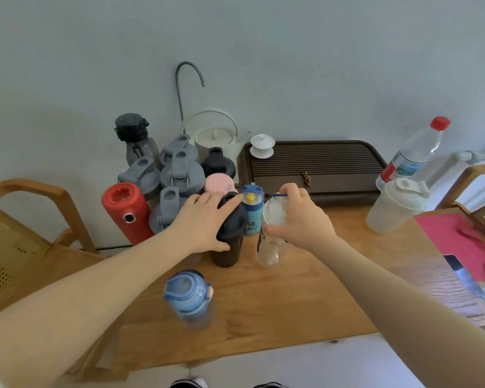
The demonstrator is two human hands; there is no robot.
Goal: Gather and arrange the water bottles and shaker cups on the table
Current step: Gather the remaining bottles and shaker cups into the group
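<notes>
Bottles and shaker cups crowded at the back left of a wood-grain tabletop (305, 289): grey flip-lid shakers (181, 175), a matte red flask (126, 212), a pink-lidded cup (218, 184), a smoky bottle with a black screw cap (133, 135). Left hand (205, 222) wrapped over the lid of a dark shaker cup (230, 247) standing upright in front of the cluster. Right hand (300, 217) closed around the top of a clear bottle (270, 247), just beside a small teal kids' bottle (253, 210). Blue translucent bottle (188, 298) nearer the front edge, blurred. Frosted shaker (395, 205) and clear red-capped plastic bottle (415, 152) well apart at right. Ribbed dark tea tray (319, 163) behind, white kettle (216, 135) partly hidden by the cluster. Red mat (445, 236) cut off at the right edge.
</notes>
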